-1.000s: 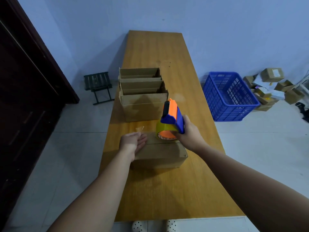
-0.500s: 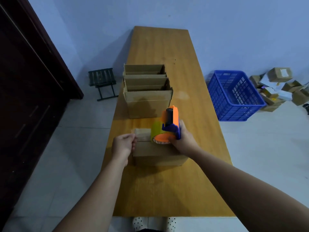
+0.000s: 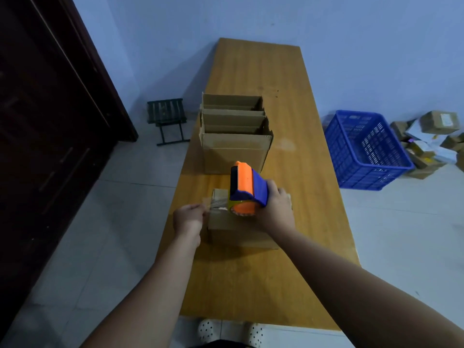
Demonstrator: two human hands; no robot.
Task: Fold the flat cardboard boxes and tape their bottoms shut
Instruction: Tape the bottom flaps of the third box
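At the near table edge, two white perforated shoes (image 3: 231,332) stand on pale glossy floor tiles (image 3: 113,247). The table (image 3: 251,285) is a long, narrow top of smooth orange-brown wood, its long axis running away toward a plain blue wall (image 3: 351,46).

A small brown cardboard box (image 3: 238,232) sits on the near half, long axis across the table. The left hand (image 3: 188,219) pinches the free end of the clear tape (image 3: 212,203) just off the box's left edge. The right hand (image 3: 277,209) grips the blue handle of the orange tape dispenser (image 3: 247,187), whose roll rests on the box top with its black nose pointing away.

Beyond, open-topped boxes (image 3: 236,151) stand in a row. On the floor to the left are a dark door (image 3: 45,121) and a slatted stool (image 3: 167,116); to the right are a blue lattice crate (image 3: 364,151) and heaped parcels (image 3: 431,136).
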